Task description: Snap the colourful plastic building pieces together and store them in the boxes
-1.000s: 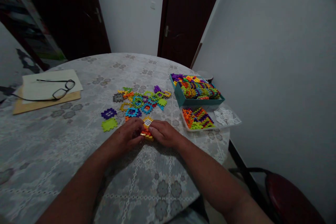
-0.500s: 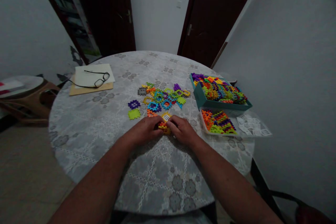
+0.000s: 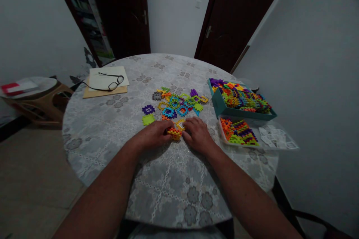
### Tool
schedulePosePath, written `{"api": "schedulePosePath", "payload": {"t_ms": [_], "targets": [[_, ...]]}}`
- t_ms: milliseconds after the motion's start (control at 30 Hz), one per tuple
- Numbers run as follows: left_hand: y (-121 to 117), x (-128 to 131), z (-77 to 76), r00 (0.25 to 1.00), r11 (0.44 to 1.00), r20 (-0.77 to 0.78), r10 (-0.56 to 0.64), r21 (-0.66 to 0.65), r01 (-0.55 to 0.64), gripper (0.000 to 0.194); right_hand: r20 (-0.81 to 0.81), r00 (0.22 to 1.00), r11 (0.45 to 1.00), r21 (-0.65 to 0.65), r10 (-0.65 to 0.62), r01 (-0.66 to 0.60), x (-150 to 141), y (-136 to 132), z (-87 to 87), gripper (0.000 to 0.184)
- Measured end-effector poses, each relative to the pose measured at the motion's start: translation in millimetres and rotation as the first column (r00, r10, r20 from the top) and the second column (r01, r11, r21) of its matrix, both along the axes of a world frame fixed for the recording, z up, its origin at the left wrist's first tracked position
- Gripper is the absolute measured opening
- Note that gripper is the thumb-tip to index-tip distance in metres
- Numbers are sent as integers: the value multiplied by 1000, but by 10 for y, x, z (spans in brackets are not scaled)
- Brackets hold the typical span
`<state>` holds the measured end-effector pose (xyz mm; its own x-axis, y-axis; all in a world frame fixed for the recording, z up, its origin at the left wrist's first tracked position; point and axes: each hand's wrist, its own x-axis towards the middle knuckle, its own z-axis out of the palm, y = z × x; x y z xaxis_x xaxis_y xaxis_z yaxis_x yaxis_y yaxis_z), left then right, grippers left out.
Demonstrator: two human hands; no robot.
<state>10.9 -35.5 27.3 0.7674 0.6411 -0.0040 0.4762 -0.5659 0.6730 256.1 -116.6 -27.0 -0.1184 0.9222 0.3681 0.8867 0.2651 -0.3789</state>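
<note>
Both my hands rest on the round table [image 3: 106, 134] with a small stack of orange and yellow interlocking plastic pieces [image 3: 175, 133] between them. My left hand [image 3: 154, 135] has its fingers closed on the stack's left side. My right hand [image 3: 198, 134] lies on the cloth just right of the stack, fingers curled, fingertips by a yellow frame piece [image 3: 180, 123]. Beyond the hands lies a spread of loose coloured pieces [image 3: 176, 102], with a purple piece [image 3: 148, 109] and a green piece [image 3: 147, 119] at its left.
A teal box [image 3: 224, 109] full of coloured pieces stands at the right, with a clear tray [image 3: 238, 131] of pieces and paper slips [image 3: 276, 137] in front of it. Glasses [image 3: 112, 83] lie on papers at the far left. A stool [image 3: 33, 97] stands left of the table.
The view has pulled back and swung left, showing more floor and the stool. My right hand has eased off the stack and flattened onto the cloth; the left hand still grips it.
</note>
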Motion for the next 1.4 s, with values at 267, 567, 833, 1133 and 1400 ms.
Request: {"api": "schedulePosePath", "payload": {"t_ms": [267,567,833,1133,1400], "targets": [[-15,37,-73,999,998,16,-30,64,29,8,-184,983,1000,7,-9,10,59,2,0,40],[-57,136,-67,996,997,85,-1,75,-5,8,-358,925,992,15,125,-128,-36,-103,123,63],[-2,130,-122,994,995,81,70,60,-75,40,-364,918,987,21,159,-162,-72,-120,171,75],[-4,122,-106,995,997,74,59,47,-63,36,-329,908,965,59,260,-255,-128,-121,191,71],[-8,140,-124,993,993,73,90,64,-94,34,-292,946,986,133,137,-102,-93,-79,67,53]]}}
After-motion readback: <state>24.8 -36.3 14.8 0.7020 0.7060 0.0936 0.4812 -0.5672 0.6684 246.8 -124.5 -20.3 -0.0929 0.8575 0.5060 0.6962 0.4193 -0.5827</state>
